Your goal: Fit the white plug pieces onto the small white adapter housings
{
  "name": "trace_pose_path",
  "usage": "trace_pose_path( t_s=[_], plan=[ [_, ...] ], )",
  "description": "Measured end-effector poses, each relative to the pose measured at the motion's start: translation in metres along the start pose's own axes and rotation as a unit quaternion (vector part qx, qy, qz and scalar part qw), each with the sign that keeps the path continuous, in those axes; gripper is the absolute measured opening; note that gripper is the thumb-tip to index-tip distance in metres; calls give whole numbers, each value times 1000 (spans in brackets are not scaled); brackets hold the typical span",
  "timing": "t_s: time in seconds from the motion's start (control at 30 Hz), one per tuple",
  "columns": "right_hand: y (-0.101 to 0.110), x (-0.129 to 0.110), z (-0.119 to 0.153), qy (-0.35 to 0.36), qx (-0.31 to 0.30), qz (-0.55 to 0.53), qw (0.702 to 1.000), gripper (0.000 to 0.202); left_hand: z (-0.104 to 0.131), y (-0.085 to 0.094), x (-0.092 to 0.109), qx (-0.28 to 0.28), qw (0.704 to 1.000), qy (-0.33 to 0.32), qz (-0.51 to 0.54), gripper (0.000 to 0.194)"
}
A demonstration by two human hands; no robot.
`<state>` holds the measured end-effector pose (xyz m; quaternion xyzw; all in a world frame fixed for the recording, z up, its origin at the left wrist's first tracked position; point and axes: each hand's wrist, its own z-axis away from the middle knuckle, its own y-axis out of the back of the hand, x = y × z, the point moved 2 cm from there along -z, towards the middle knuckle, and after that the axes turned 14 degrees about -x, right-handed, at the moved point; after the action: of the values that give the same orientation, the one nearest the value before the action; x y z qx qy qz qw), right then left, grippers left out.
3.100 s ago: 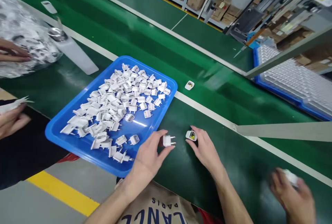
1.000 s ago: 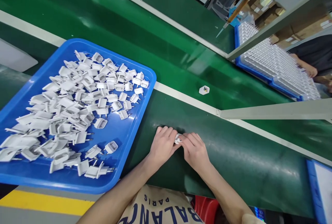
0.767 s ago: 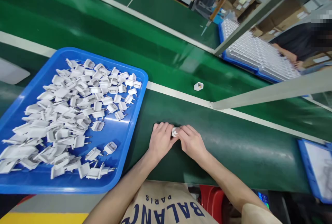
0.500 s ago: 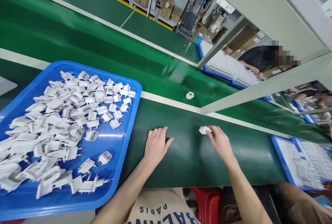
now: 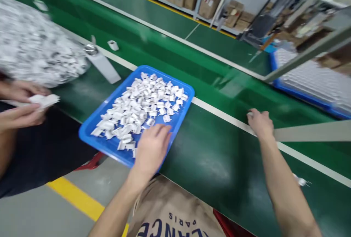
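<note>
White two-pin charger plugs (image 5: 128, 109) lie heaped in a blue tray (image 5: 91, 139). My left hand (image 5: 152, 143) is over the tray's near right side, its fingers bent down and blurred; whether they grip a plug is hidden. Out over the green belt, my right hand (image 5: 260, 123) has its fingers closed on a small white charger plug (image 5: 250, 113), of which only a bit shows. Another charger plug (image 5: 302, 181) lies on the dark green bench, partly behind my right forearm, pins pointing right.
At left, a co-worker's hands (image 5: 24, 111) hold white pieces beside a large bag of white parts (image 5: 35, 46). A white box-like object (image 5: 102, 63) stands near the tray. One white piece (image 5: 113, 45) sits on the belt. A metal post (image 5: 315, 131) slants close to my right hand.
My view has swung left. My right hand has let go of one plug on the bench and reached forward to another on the belt. My left hand has moved from the bench to the tray.
</note>
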<state>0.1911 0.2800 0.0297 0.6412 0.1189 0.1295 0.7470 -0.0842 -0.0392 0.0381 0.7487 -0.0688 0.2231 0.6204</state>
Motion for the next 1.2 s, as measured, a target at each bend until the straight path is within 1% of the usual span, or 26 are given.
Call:
trace_pose_path(
  t_s=[0.03,0.07,0.1,0.13,0.17,0.23,0.27,0.3,0.33,0.4,0.43,0.47,0.5,0.53,0.6,0.63,0.67,0.7,0.73,0.77,0.87,0.93,1.0,1.07,1.13,1.2],
  plan=[
    [-3,-4,1,16,-5,-12,1000,53,13,8,-23,-12,999,41,-12,20],
    [-7,-9,5,35,-10,-23,999,51,26,11,-40,-37,996,73,-28,20],
    [-12,-16,14,68,-16,-37,997,47,37,12,-52,-64,993,93,-44,21],
    [-19,-26,25,119,-23,-53,991,42,46,9,-59,-88,989,103,-58,24],
    [-26,-36,39,182,-30,-70,980,38,52,4,-60,-107,986,106,-70,27],
    [-40,-56,70,313,-40,-96,944,34,54,-7,-54,-115,983,113,-86,30],
    [-44,-63,84,366,-40,-101,924,34,52,-12,-49,-107,982,123,-92,29],
    [-47,-68,98,401,-40,-99,910,35,49,-15,-44,-94,982,135,-95,26],
    [-47,-70,110,415,-39,-93,904,36,45,-17,-38,-76,982,147,-90,23],
    [-42,-70,130,414,-31,-106,904,35,36,-16,-26,-28,986,161,-42,21],
    [-38,-69,139,406,-26,-132,904,36,32,-16,-17,-11,986,163,9,22],
    [-33,-68,147,402,-21,-168,900,40,28,-18,-7,-9,983,164,79,24],
    [-30,-69,156,407,-19,-204,890,45,24,-22,6,-27,973,160,164,25],
    [-28,-71,163,419,-17,-231,878,49,20,-29,21,-67,953,151,255,26],
    [-28,-74,176,448,-6,-250,858,50,13,-48,55,-165,889,123,408,25],
    [-29,-75,180,456,7,-251,854,47,10,-57,71,-202,860,105,457,23],
    [-31,-74,183,457,23,-253,852,43,7,-66,83,-228,839,84,486,21],
    [-33,-71,184,447,39,-264,854,40,3,-73,92,-241,831,65,498,20],
    [-34,-66,184,430,51,-282,856,37,-2,-79,97,-241,834,48,495,21],
    [-35,-61,182,407,57,-301,861,34,-8,-83,98,-231,846,31,480,25],
    [-36,-47,170,315,56,-328,889,28,-33,-95,89,-177,910,-10,374,46],
    [-37,-46,158,267,50,-322,907,26,-52,-106,84,-165,939,-40,298,56],
    [-37,-50,145,249,46,-320,913,24,-68,-118,81,-175,951,-57,248,53],
    [-37,-58,136,254,37,-336,906,22,-75,-128,81,-177,957,-58,222,41],
    [-37,-65,131,263,10,-369,892,20,-75,-133,82,-163,963,-57,209,29],
    [-39,-71,129,256,-19,-428,866,15,-71,-133,82,-144,966,-62,206,23]
  ],
)
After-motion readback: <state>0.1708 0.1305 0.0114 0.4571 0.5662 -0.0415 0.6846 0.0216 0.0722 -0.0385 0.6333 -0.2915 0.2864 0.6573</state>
